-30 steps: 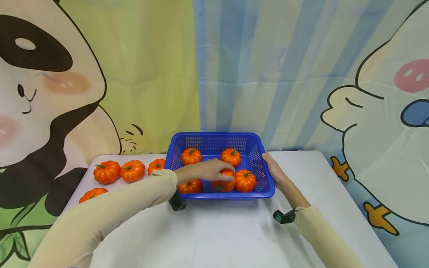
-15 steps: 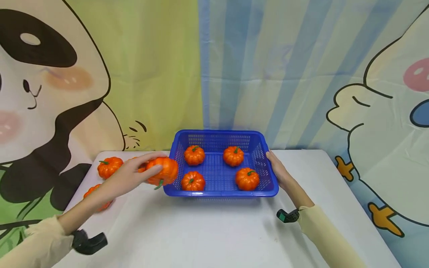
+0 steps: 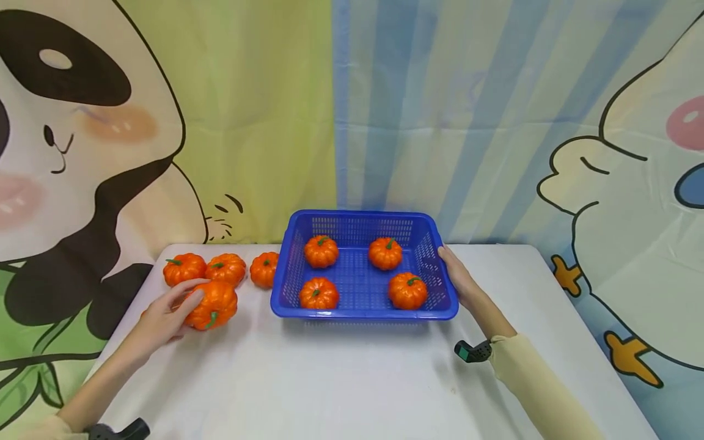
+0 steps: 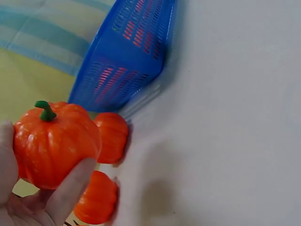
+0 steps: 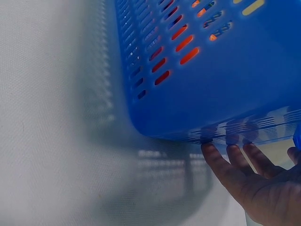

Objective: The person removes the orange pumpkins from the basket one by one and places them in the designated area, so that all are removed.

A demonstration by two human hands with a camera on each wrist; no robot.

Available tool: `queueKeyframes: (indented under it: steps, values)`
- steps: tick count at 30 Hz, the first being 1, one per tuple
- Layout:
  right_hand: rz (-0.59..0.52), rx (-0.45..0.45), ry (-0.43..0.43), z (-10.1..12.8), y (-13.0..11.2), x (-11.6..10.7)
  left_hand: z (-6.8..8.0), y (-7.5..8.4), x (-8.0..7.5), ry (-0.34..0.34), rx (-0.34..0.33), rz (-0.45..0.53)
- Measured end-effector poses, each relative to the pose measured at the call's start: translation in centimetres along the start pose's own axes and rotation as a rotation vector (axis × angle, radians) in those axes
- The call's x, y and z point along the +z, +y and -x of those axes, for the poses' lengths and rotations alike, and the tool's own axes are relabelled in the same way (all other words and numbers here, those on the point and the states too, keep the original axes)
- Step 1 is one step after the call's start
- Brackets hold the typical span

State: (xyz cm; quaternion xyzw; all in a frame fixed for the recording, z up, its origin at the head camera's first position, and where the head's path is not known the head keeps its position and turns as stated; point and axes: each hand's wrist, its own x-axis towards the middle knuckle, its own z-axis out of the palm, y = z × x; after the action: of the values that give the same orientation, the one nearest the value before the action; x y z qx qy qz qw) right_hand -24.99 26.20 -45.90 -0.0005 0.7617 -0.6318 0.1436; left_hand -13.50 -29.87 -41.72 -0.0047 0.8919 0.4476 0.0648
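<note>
At the left of a white table [image 3: 352, 379], the left hand [image 3: 159, 318] curls its fingers and thumb round an orange pumpkin [image 3: 211, 304], holding it just at the tabletop. Behind it, three more pumpkins [image 3: 225, 269] sit in a row. To their right stands a blue basket [image 3: 363, 313] with four pumpkins inside. The right hand [image 3: 459, 281], fingers straight, rests flat against the basket's right wall.

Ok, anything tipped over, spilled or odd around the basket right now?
Nothing stands out. Four toy pumpkins sit stem-up in the blue basket, three more on the table beside it. The left hand holds a tilted pumpkin; the right hand rests against the basket's side.
</note>
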Motion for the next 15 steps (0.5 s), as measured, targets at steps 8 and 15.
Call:
queueKeyframes:
  steps: [8, 15]
  values:
    - [-0.029, -0.007, -0.011, -0.1, -0.1, 0.3, -0.2, -1.9, 0.3, -0.01, -0.053, 0.094]
    - [-0.005, 0.017, 0.012, -0.1, -0.1, 0.0, -0.3, -1.6, 0.4, -0.098, -0.048, 0.164]
